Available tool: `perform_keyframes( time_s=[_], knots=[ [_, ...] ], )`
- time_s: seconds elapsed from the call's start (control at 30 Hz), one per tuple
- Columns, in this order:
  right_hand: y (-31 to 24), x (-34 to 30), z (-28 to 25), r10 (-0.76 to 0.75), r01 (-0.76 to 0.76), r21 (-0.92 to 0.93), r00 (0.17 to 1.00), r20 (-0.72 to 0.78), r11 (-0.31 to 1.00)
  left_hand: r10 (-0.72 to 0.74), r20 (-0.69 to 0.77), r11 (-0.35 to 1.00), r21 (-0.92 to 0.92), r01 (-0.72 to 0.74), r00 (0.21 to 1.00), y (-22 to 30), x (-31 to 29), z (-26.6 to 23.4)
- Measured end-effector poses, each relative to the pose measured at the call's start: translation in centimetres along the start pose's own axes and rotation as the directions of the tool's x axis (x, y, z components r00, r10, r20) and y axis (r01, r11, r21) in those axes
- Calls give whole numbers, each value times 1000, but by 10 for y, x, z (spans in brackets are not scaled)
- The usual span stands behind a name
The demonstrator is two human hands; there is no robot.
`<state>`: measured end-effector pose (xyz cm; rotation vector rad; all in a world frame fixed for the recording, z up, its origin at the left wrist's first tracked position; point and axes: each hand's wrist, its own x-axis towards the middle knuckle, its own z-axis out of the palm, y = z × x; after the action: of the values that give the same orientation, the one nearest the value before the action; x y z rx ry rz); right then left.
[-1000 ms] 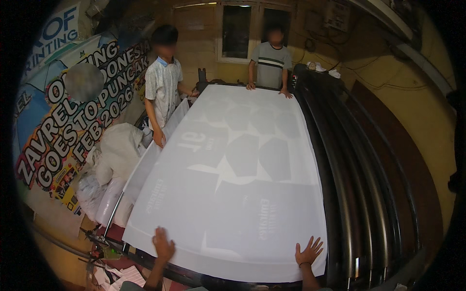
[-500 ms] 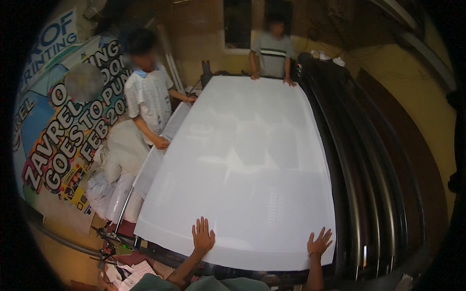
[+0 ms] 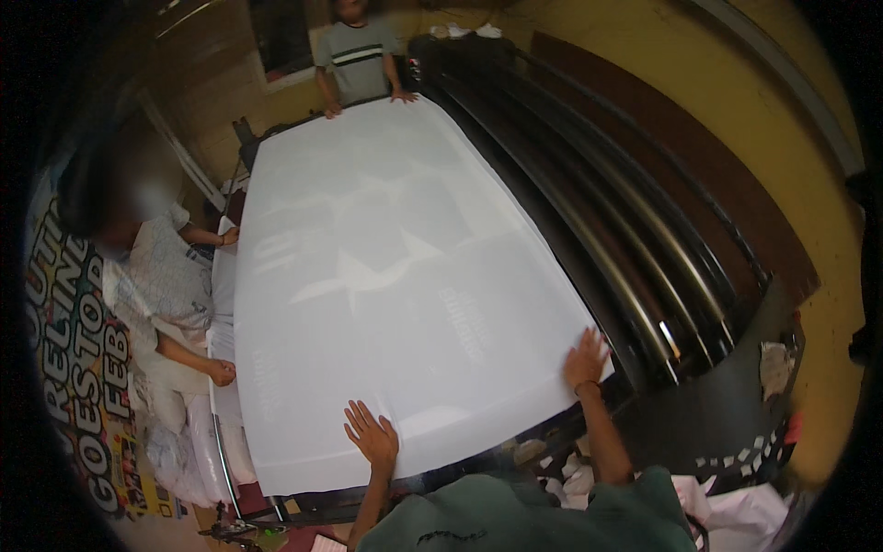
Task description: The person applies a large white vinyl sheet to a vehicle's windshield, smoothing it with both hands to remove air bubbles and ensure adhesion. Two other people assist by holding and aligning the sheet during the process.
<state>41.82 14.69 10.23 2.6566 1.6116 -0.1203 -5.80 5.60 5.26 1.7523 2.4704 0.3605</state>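
Observation:
A large white sheet (image 3: 368,322) lies spread over a long table-like machine bed, with faint darker patterns showing through it. My left hand (image 3: 372,437) rests flat on its near part, fingers spread. At the near right corner, my right hand (image 3: 586,361) lies on the sheet with its fingers stretched out, slightly blurred. Neither hand holds anything. Along the left edge, a person in a patterned white shirt (image 3: 170,267) has both hands at the sheet's side. Another person in a grey striped shirt (image 3: 359,60) stands at the far end, both hands on the sheet's far edge.
Long dark rollers (image 3: 598,248) run along the right side of the bed. White bundles (image 3: 175,414) and a colourful printed banner (image 3: 78,368) are at the left. Crumpled white and pink material (image 3: 736,511) lies at the lower right, beside a dark panel (image 3: 727,386).
The view has turned right and tilted, so the sheet and both people appear further left. My hands stay open on the sheet, the right one close to its corner.

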Motion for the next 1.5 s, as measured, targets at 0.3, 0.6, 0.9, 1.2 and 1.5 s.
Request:
perform_keyframes(
  time_s=[0.3,0.6,0.9,1.2,1.5],
  knots=[
    [4,-51,33,-54,40,156,995,87,987,15,-32,1000,-1,-15,999,0,-1,6],
    [31,-19,46,345,-315,288,937,-61,904,1,5,1000,-2,-1,1000,-1,-1,5],
    [80,20,66,466,-371,396,867,-175,840,8,11,1000,-25,-8,1000,0,-3,5],
    [110,60,79,368,-275,864,819,440,-421,8,15,1000,0,-8,1000,0,-2,4],
    [122,60,107,625,-77,819,688,-369,568,-9,39,1000,17,8,999,1,-2,2]
  ],
)
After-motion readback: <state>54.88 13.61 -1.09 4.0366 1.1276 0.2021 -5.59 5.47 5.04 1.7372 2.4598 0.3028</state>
